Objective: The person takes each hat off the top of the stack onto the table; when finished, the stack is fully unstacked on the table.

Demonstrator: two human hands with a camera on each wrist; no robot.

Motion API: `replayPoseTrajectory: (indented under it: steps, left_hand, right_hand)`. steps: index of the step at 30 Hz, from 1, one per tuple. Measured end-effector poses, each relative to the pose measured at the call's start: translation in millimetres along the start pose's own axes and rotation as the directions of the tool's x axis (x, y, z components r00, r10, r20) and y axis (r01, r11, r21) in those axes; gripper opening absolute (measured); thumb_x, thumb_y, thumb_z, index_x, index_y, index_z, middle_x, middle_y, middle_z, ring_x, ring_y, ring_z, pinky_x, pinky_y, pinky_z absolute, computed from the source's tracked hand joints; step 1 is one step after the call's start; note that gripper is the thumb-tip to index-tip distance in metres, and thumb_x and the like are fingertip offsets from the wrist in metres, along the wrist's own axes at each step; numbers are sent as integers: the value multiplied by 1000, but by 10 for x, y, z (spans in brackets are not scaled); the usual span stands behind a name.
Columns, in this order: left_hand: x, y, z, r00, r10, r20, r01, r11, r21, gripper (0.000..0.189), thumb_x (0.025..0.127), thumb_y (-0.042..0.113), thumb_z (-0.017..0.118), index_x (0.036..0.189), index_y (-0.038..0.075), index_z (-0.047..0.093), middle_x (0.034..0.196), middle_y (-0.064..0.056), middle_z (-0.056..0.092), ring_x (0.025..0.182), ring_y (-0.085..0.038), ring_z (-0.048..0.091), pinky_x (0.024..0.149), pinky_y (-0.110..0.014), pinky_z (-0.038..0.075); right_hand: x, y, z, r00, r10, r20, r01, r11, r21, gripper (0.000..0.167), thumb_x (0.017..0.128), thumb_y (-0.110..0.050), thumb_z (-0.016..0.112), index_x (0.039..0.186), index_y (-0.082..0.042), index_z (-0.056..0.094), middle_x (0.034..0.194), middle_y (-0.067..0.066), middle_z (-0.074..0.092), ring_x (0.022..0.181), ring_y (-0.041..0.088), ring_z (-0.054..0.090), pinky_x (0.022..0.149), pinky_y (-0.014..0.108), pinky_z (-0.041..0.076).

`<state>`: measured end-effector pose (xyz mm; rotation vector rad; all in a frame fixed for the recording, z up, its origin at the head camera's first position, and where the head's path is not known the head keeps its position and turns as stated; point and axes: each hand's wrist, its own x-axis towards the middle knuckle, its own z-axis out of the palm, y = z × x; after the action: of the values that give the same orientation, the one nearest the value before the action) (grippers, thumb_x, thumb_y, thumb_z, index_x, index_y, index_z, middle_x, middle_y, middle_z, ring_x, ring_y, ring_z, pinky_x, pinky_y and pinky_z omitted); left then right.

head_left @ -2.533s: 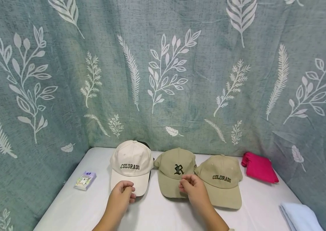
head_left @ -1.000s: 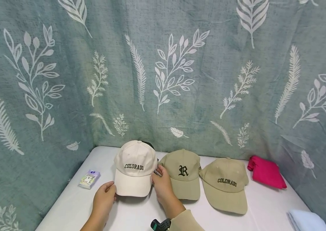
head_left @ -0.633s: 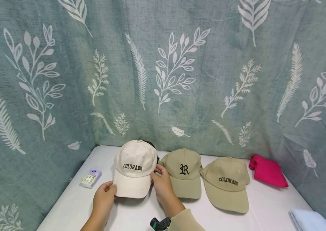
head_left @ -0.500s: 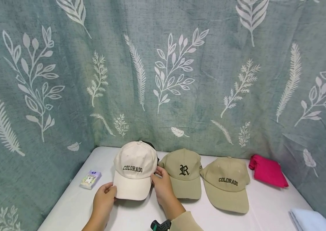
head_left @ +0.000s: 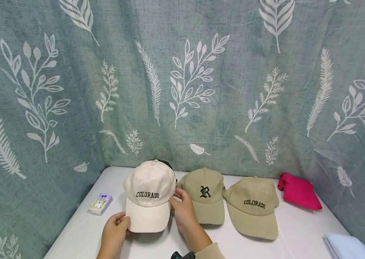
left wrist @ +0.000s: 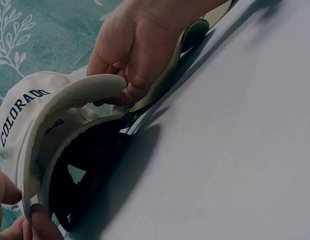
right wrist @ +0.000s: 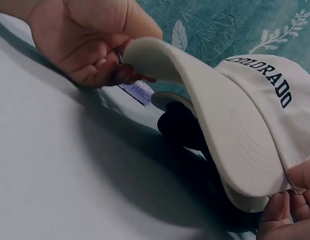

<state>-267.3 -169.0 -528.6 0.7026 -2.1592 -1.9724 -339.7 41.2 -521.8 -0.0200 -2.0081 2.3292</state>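
Note:
A cream baseball cap (head_left: 148, 217) lettered COLORADO tilts toward me at the left of the row. My left hand (head_left: 112, 232) pinches the left edge of its brim between thumb and fingers. On the other side, my right hand (head_left: 184, 212) pinches the cap where brim meets crown. In the left wrist view, a gap shows under the raised cream cap; another light brim and a black cap (left wrist: 89, 145) sit beneath it. Beside my right hand stands an olive cap (head_left: 206, 212) with a black R.
A khaki COLORADO cap (head_left: 257, 225) lies right of the olive one. Behind it is a folded crimson cloth (head_left: 299, 192); a light blue cloth (head_left: 345, 246) lies at the right edge. A small purple tissue pack (head_left: 100, 204) is on the left. A leaf-patterned curtain (head_left: 176, 136) surrounds the white table (head_left: 79, 233).
Both hands came to the cream cap's sides and took hold, the right one moving over from in front of the olive cap. Lately the cream cap has risen and come slightly toward me.

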Motion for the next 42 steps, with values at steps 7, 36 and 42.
replayPoseTrajectory:
  steps: [7, 36, 42]
  left_hand:
    - [-144, -12, -35, 999, 2, 38, -4, 999, 48, 47, 97, 18, 63, 136, -8, 54, 103, -11, 61, 80, -19, 61, 65, -29, 56]
    - [-528, -172, 30, 952, 35, 303, -46, 999, 29, 40, 95, 13, 70, 121, -13, 54, 83, -6, 64, 63, -17, 60, 57, -29, 55]
    - [-628, -196, 102, 922, 28, 387, -30, 1000, -3, 41, 94, 16, 71, 119, -11, 53, 81, -5, 61, 67, -16, 60, 59, -28, 54]
  right_hand:
    - [-148, -58, -155, 999, 11, 44, -11, 1000, 1, 47, 97, -3, 64, 143, 2, 52, 134, 17, 53, 104, 19, 54, 80, 28, 51]
    - [-621, -263, -762, 995, 47, 83, -49, 998, 25, 47, 96, -1, 66, 140, 8, 51, 119, 10, 59, 100, 17, 56, 79, 25, 52]
    - [-714, -277, -940, 996, 70, 53, -70, 998, -6, 43, 97, -4, 67, 137, 8, 53, 117, 8, 60, 99, 15, 57, 79, 25, 52]
